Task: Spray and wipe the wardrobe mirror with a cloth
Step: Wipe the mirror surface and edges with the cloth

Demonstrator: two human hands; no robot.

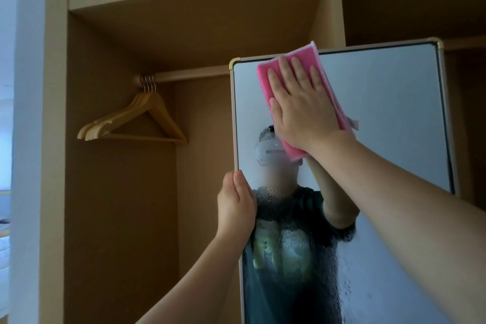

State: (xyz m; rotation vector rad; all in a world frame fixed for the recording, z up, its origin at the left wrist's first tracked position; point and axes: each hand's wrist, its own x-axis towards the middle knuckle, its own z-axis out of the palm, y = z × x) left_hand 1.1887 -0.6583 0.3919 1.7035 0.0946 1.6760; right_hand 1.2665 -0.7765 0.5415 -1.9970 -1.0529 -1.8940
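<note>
**Head view: cloth pressed flat near the mirror's top edge**

Head camera looks up at a framed mirror (381, 113) standing in front of an open wooden wardrobe (118, 192). The right hand (302, 108) lies flat, fingers spread, pressing a pink cloth (307, 60) against the glass just below the top rail, left of its middle. One corner of the cloth pokes above the frame's top edge; its lower end reaches down past the wrist.

The left hand (236, 200) is closed around the mirror's left edge, thumb on the front of the frame, the other fingers hidden behind it.

To the right of the cloth the glass runs bare to the right rail. Droplets (297, 244) bead the lower part of the glass, below the cloth. Left of the frame the wardrobe bay stands open, with a rail (189, 75) and a bunch of wooden hangers (142, 116) far back and well apart from the mirror.

The mirror's bottom is cut off by the picture's lower border, and the right forearm covers its lower right part. The reflection shows a person in a dark shirt wearing a white headset, blurred by the wet glass.
</note>
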